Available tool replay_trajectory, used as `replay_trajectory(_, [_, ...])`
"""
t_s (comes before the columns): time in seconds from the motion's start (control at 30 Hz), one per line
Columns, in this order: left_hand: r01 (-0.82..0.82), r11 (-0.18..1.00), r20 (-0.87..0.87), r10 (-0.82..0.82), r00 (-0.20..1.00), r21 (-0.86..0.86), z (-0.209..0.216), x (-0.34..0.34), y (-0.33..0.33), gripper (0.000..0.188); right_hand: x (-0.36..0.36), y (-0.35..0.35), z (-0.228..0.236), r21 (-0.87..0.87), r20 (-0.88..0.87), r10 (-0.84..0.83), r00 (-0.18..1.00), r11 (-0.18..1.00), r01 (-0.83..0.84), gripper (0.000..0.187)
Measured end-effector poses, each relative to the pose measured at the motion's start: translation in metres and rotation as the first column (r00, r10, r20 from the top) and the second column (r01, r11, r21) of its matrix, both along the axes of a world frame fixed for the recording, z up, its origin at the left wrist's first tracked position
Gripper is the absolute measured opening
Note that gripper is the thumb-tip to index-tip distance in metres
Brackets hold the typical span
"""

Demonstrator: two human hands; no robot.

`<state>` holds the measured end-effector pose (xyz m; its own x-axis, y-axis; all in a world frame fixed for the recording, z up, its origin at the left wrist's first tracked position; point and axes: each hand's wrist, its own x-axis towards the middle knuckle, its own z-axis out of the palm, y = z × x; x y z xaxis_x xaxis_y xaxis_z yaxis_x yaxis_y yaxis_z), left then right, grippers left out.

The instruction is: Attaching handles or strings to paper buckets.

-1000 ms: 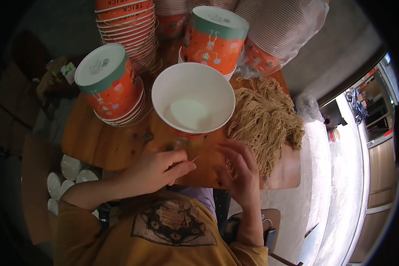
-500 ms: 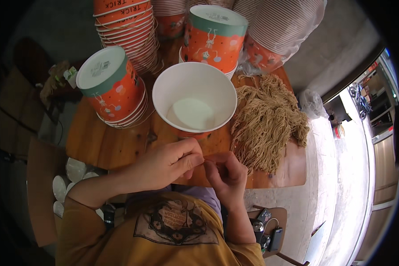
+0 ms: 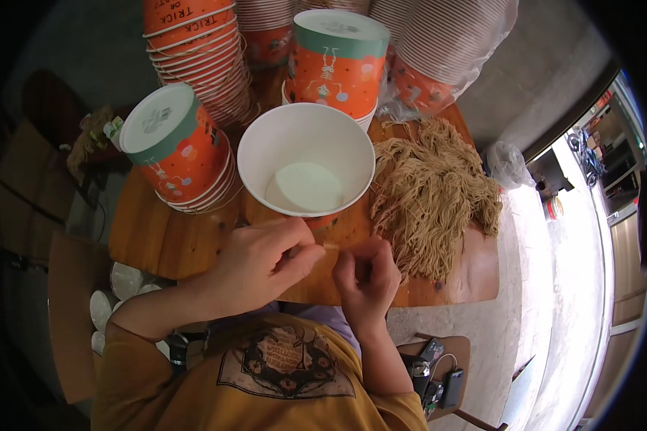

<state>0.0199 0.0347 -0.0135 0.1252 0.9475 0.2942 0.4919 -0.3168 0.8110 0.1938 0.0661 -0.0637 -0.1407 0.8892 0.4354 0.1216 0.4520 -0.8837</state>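
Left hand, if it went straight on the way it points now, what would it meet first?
Probably the curled right hand, just across a small gap from the left hand; if their heights differ, which is unclear here, perhaps the tan yarn pile beyond.

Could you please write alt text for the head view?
A person's left hand and right hand, fingers curled, are close together before an open white-lined paper bucket on a wooden table. Tan strings lie heaped at right; upturned orange buckets stand nearby.
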Motion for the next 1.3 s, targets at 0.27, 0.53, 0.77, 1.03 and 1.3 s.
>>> replay_trajectory(0.27, [-0.025,0.879,-0.441,0.264,0.858,0.476,0.009,-0.007,0.021,0.021,-0.010,0.014,-0.008,0.198,0.141,-0.269,0.953,0.951,0.239,0.017])
replay_trajectory(0.53, [-0.021,0.878,-0.432,0.256,0.865,0.478,0.007,-0.006,0.024,0.016,-0.015,0.019,-0.009,0.275,0.159,-0.283,0.946,0.933,0.233,0.018])
replay_trajectory(0.77, [-0.018,0.889,-0.433,0.240,0.868,0.457,0.006,-0.006,0.025,0.016,-0.017,0.018,-0.006,0.328,0.180,-0.290,0.940,0.918,0.221,0.019])
replay_trajectory(1.03, [0.035,0.867,-0.507,0.258,0.822,0.498,0.012,0.004,0.013,0.040,-0.012,0.008,0.000,0.322,0.065,-0.187,0.980,0.934,0.157,0.019])
replay_trajectory(1.3, [0.163,0.881,-0.612,0.165,0.774,0.444,0.012,0.002,0.016,0.011,-0.004,0.003,0.000,0.082,0.003,-0.019,1.000,0.996,0.018,0.013])
